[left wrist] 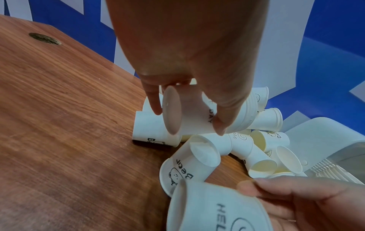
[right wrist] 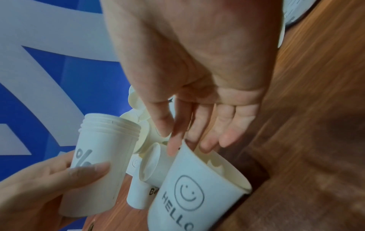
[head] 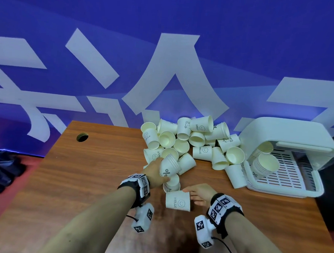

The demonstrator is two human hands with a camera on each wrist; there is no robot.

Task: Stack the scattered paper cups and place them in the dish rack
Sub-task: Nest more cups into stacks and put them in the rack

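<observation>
My left hand [head: 156,170] grips a stack of white paper cups [head: 169,165] lying on its side, bottoms toward me and rims toward the pile; the thumb and fingers wrap the stack [left wrist: 197,115]. My right hand [head: 194,193] pinches the rim of a single "HELLO" smiley cup [head: 177,201], one finger outside and others inside the mouth [right wrist: 197,187]. That cup is on its side just right of and below the stack. Several loose cups [head: 190,139] lie heaped behind. The white dish rack [head: 290,134] at the right holds two cup stacks [head: 265,167].
The wooden table [head: 80,179] has a cable hole [head: 82,137] at the back left. A blue banner wall [head: 167,48] stands right behind the table. Dark cloth [head: 1,173] lies on the floor to the left. A cup [head: 236,175] leans against the rack's front.
</observation>
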